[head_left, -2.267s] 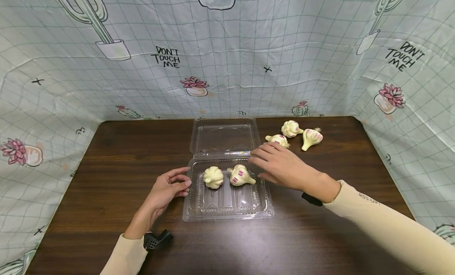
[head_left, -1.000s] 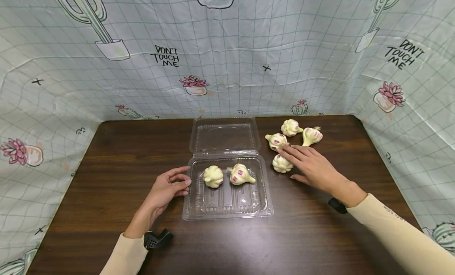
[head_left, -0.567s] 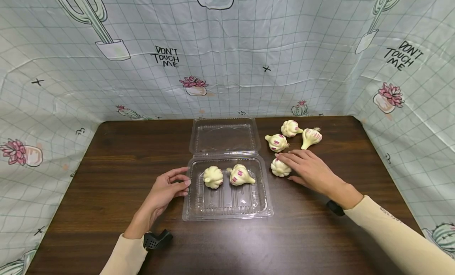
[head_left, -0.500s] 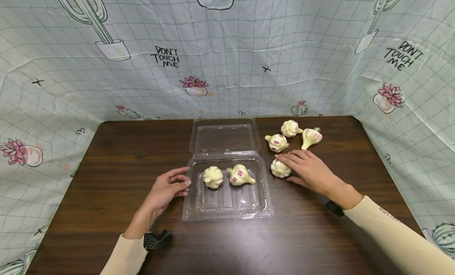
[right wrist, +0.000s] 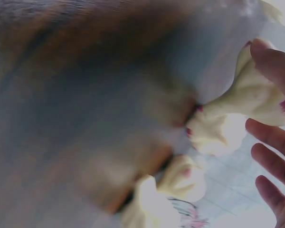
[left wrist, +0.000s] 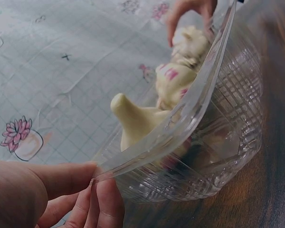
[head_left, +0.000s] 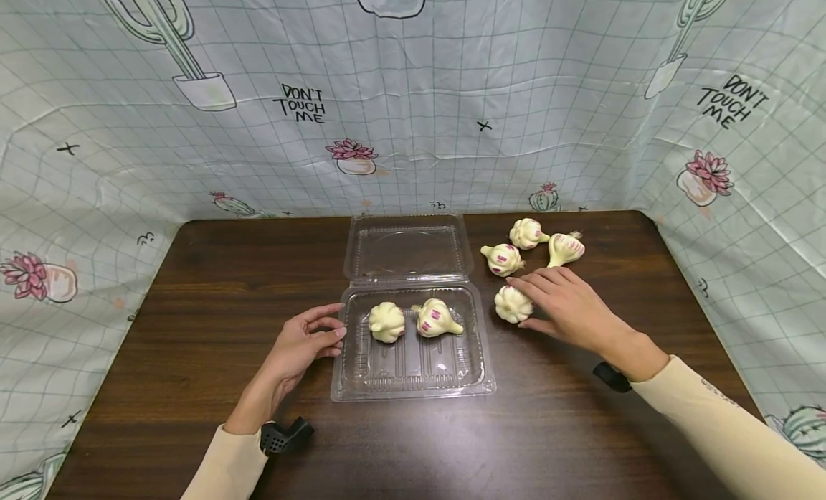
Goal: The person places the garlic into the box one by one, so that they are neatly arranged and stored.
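Observation:
My left hand (head_left: pixel 303 346) pinches the left rim of a clear plastic clamshell container (head_left: pixel 413 374), thumb above and fingers below in the left wrist view. The container's lid (head_left: pixel 409 252) lies folded back behind it. Inside the base sit two garlic bulbs, a rounder one (head_left: pixel 387 322) on the left and a purple-marked one (head_left: pixel 436 318) on the right. To the right of the container my right hand (head_left: pixel 568 306) holds another garlic bulb (head_left: pixel 513 304) between thumb and fingers. In the right wrist view that bulb (right wrist: pixel 251 92) is partly covered by the thumb.
Three more garlic bulbs lie behind my right hand: one (head_left: pixel 503 260) nearest the lid, one (head_left: pixel 526 233) farther back and one (head_left: pixel 566 249) to the right. The dark wooden table (head_left: pixel 226 299) ends at a printed cloth (head_left: pixel 413 127) hanging at the back and sides.
My right hand has moved right from the container's right rim to the garlic bulb and grips it. That bulb has turned and shifted slightly. My left hand and the container have stayed put.

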Tool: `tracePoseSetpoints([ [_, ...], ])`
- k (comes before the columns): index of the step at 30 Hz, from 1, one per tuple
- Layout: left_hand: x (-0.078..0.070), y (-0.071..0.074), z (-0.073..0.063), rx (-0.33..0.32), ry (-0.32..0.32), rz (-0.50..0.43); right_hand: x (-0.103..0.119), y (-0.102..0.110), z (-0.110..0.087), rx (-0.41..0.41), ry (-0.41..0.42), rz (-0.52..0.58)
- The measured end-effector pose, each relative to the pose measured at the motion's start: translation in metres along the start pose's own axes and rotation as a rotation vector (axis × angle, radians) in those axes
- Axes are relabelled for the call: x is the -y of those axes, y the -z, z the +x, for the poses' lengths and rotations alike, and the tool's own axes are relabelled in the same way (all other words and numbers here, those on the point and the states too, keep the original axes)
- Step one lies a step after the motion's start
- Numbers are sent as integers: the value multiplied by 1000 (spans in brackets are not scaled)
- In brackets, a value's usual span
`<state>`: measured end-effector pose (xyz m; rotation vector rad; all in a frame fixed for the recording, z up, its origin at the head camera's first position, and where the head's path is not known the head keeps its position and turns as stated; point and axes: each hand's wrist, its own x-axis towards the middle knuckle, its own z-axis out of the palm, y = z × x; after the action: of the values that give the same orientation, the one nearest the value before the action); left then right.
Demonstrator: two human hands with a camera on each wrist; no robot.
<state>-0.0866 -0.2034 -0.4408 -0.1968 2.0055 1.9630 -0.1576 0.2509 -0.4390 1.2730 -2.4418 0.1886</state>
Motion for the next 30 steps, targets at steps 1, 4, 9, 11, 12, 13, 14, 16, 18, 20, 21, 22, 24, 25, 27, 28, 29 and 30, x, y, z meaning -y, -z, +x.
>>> tracePoseSetpoints([
  [1, 0, 0, 0, 3, -1, 1, 0, 3, 2, -10, 1, 1],
  [4, -1, 1, -1, 4, -3, -3, 1, 12, 6, -35, 9, -7],
  [9, -2, 1, -2, 3, -2, -7, 6, 26, 16, -77, 30, -11],
  [11, -2, 1, -3, 2, 1, -6, 9, 31, 20, -91, 38, -10],
  [12, -2, 1, -3, 1, 2, -6, 11, 33, 23, -95, 40, -11],
  [13, -2, 1, -3, 0, 4, -5, 13, 35, 25, -97, 43, -12],
  [14, -2, 1, -3, 0, 5, -4, 15, 38, 28, -98, 44, -11],
  [16, -3, 1, -3, 1, 5, -2, 19, 43, 33, -95, 48, -10],
  [18, -3, 1, -2, 3, 4, -2, 23, 46, 38, -85, 54, -12],
  [20, -2, 1, -2, 5, 3, -3, 27, 49, 43, -73, 64, -13],
  [21, -2, 1, -1, 6, 4, -4, 29, 49, 45, -66, 71, -16],
  [22, -2, 1, -1, 6, 4, -5, 31, 49, 48, -60, 78, -16],
  [24, -2, 1, 0, 6, 4, -6, 36, 49, 52, -52, 98, -16],
  [25, -2, 1, 0, 7, 4, -7, 38, 49, 54, -48, 106, -16],
  [27, -1, 1, 0, 7, 4, -8, 42, 48, 59, -39, 119, -10],
  [28, -1, 1, 1, 7, 4, -8, 44, 47, 61, -34, 125, -8],
  [29, -1, 0, 1, 6, 4, -8, 46, 47, 64, -29, 130, -5],
  [30, -1, 0, 1, 6, 6, -7, 48, 46, 66, -24, 136, -3],
])
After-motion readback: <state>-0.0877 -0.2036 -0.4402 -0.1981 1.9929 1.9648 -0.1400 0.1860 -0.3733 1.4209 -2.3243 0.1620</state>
